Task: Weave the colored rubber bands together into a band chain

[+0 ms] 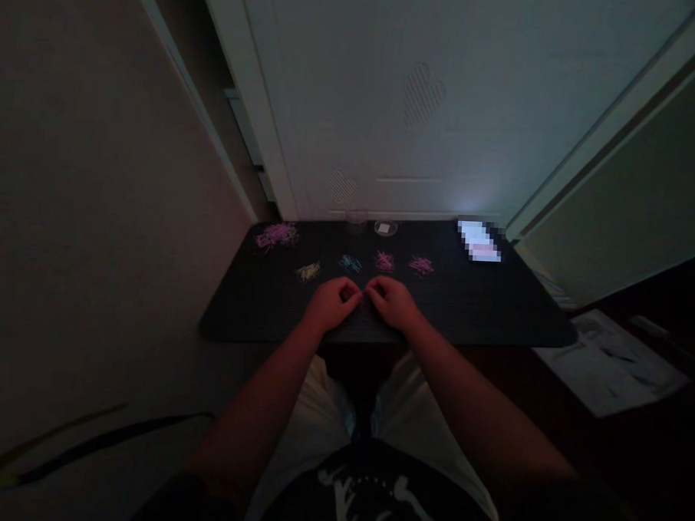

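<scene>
My left hand point(335, 302) and my right hand point(390, 301) meet over the near middle of a dark table point(466, 304). Both have thumb and forefinger pinched, the fingertips almost touching. Whatever lies between them is too small and dim to make out. Just beyond the hands are small piles of thin, short strands: a yellowish pile point(309, 271), a blue pile point(350, 263), a pink pile point(384, 261) and a purplish-pink pile point(422, 265). A larger mixed pile point(275, 236), mostly pink and purple, lies at the far left.
At the back edge stand a clear container point(357, 221) and a round clear lid point(386, 228) with a white label. A lit, blurred-out screen point(479, 241) is at the back right. A white door point(343, 99) rises behind the table; a wall point(96, 203) borders the left.
</scene>
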Available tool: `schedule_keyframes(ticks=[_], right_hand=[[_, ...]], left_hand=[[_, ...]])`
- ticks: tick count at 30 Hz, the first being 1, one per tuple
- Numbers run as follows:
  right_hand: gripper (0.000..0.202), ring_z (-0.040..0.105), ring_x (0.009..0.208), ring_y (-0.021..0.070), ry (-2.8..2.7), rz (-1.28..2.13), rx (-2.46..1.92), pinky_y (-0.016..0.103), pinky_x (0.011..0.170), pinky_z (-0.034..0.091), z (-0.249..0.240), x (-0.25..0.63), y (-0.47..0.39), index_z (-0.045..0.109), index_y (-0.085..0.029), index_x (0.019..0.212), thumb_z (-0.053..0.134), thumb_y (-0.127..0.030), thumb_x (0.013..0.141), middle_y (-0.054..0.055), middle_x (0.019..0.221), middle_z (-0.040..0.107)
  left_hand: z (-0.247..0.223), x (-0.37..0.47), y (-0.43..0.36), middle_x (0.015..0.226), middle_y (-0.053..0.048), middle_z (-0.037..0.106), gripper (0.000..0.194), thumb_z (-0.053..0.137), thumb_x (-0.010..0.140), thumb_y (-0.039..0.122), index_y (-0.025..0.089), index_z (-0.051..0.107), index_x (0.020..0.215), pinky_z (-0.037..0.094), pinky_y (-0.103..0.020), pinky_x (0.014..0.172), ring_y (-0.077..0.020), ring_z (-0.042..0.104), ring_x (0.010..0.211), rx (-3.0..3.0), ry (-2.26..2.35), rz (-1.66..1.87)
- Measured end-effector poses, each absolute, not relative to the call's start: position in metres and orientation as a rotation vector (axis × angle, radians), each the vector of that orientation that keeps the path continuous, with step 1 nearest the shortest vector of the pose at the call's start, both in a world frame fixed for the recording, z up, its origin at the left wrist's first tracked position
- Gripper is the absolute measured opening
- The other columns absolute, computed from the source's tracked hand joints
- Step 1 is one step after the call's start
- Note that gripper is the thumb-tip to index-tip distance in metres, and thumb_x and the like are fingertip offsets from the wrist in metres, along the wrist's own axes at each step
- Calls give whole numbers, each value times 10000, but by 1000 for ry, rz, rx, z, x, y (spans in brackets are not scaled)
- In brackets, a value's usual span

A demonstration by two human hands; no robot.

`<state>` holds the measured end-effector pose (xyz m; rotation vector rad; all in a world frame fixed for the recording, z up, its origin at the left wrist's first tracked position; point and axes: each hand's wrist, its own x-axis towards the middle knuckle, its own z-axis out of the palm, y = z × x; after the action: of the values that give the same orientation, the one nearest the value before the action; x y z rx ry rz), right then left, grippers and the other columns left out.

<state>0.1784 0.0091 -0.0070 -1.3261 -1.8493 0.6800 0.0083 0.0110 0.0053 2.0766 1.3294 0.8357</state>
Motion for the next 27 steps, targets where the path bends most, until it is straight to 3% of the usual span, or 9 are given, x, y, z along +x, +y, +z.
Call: schedule_keyframes(ticks=[10, 18, 22, 27], right_hand=[[195, 541, 692, 185, -1462, 278, -1642, 303, 667, 400, -11, 193, 28, 638, -159, 747, 497, -284, 800, 72, 736, 625], [208, 504, 775, 220, -1556, -88, -1803, 356, 729, 355, -6, 206, 56, 700, -168, 730, 543, -291, 788, 121, 774, 608], [248, 493, 832, 242, -1615, -122, -1797, 379, 757, 337, -7, 204, 50, 698, -160, 733, 499, -278, 822, 135, 802, 599], [264, 502, 836, 238, -1605, -84, -1785, 382, 771, 345, -5, 205, 42, 687, -149, 815, 445, -250, 844, 130, 861, 621]], left_hand=[[7, 10, 10, 726, -1, 633, 139, 552, 786, 301, 176, 611, 769, 443, -250, 618, -122, 561, 653, 2052, 1360, 848], [7, 10, 10, 785, -23, 643, 118, 556, 776, 288, 189, 616, 803, 448, -296, 689, -162, 569, 744, 2168, 1446, 822], [7, 10, 8, 923, -45, 640, 170, 634, 707, 293, 216, 644, 859, 416, -373, 824, -225, 539, 913, 2343, 1549, 793], [6, 9, 9, 881, -34, 637, 103, 620, 718, 286, 222, 657, 790, 410, -359, 813, -207, 536, 876, 2394, 1443, 705]])
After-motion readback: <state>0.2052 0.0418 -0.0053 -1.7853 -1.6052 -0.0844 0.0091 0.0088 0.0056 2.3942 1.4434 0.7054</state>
